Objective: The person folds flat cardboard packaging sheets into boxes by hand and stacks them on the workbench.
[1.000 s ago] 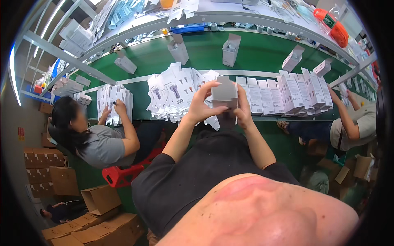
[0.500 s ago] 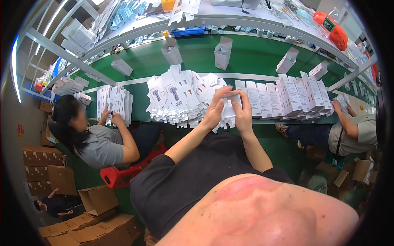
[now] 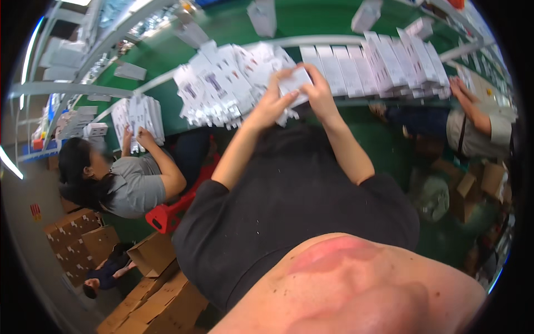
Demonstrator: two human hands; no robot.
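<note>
A small white cardboard box [image 3: 296, 81] sits between my hands above the table's near edge. My left hand [image 3: 271, 101] grips its left side, thumb on the face toward me. On the opposite side my right hand [image 3: 318, 93] has its fingers bent around the box. Just left of the hands spreads a heap of flat white cartons [image 3: 222, 83] with printed pictures. To the right, a row of upright white boxes [image 3: 347, 69] stands close by my right hand.
Single boxes [image 3: 262, 19] stand farther back on the green table [image 3: 311, 28]. At left a seated co-worker [image 3: 133, 175] handles a stack of cartons [image 3: 146, 117]; another co-worker [image 3: 478, 119] is at right. Brown cardboard boxes [image 3: 161, 298] stand on the floor, lower left.
The whole view has shifted, so the table appears higher in the picture. The box in my hands has turned, and a plain white face now shows between my fingers.
</note>
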